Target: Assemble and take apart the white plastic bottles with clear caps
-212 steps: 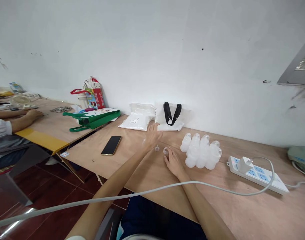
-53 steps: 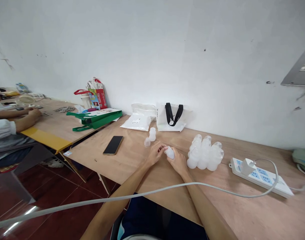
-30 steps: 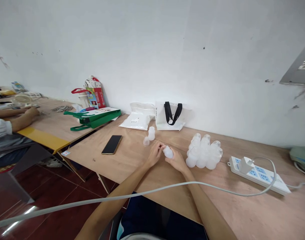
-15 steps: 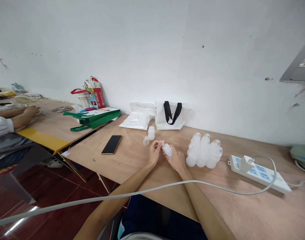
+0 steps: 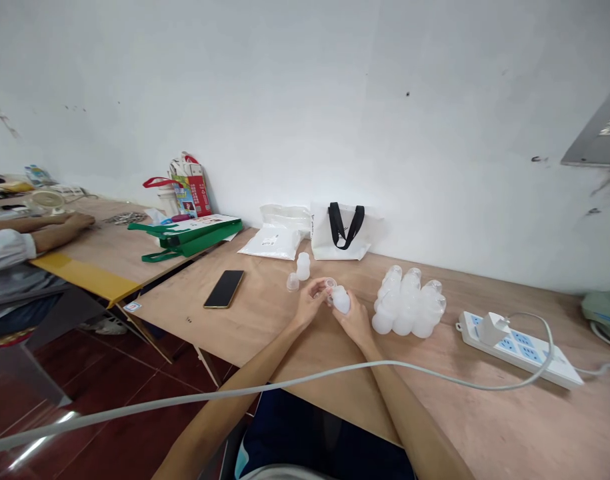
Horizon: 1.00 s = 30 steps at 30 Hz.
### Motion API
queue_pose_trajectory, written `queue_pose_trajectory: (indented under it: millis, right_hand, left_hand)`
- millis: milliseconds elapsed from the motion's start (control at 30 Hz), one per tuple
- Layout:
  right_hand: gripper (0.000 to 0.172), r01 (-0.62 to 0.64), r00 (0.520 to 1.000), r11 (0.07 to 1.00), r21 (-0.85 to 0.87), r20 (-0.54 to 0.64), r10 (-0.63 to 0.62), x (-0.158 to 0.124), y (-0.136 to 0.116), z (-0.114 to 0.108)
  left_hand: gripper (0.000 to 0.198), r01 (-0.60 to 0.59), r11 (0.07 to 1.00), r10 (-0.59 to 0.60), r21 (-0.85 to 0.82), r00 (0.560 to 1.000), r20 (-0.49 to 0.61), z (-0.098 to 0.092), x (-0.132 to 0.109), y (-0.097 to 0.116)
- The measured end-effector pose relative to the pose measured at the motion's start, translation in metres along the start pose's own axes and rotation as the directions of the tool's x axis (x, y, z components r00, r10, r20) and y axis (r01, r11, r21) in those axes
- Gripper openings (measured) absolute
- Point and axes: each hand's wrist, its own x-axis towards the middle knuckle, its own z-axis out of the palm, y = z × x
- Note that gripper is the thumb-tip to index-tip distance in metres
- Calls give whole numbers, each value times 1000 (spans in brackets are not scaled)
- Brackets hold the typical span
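My left hand (image 5: 311, 301) is closed around a small clear plastic cap (image 5: 330, 283). Right beside it, my right hand (image 5: 355, 321) grips a small translucent white bottle (image 5: 341, 301), tilted with its top toward the cap. Whether cap and bottle touch cannot be made out. Just beyond my left hand, another white bottle (image 5: 303, 266) is on the table, with a second clear cap (image 5: 293, 282) next to it. To the right of my hands lies a cluster of several white bottles with clear caps (image 5: 409, 303), packed together.
A black phone (image 5: 224, 289) lies at left. Behind are a white plastic package (image 5: 273, 241) and a white bag with black handles (image 5: 337, 243). A power strip (image 5: 519, 347) is at right; its cable (image 5: 385, 364) crosses above my forearms. A co-worker's hand (image 5: 77, 223) rests on the left table.
The cap and bottle in my hands have moved apart slightly, the bottle shifting right, and the clear cap now shows in my left fingers. The co-worker's hands moved right.
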Motion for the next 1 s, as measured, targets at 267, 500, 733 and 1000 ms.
queue_pose_trajectory:
  millis: [267, 500, 733, 1000]
  right_hand:
    - [41, -44, 999, 994, -95, -14, 43, 1, 1, -1]
    - [46, -53, 998, 992, -117, -47, 48, 2, 7, -2]
    - [47, -54, 998, 991, -123, -47, 49, 3, 9, -1]
    - [47, -87, 995, 989, -123, -52, 81, 3, 6, -2]
  left_hand:
    - [34, -101, 923, 201, 371, 949, -242, -32, 12, -5]
    - [27, -98, 687, 223, 720, 972, -80, -49, 17, -13]
    - [18, -140, 548, 119, 825, 989, 89, -51, 17, -24]
    - [30, -53, 637, 6, 769, 998, 64, -51, 13, -16]
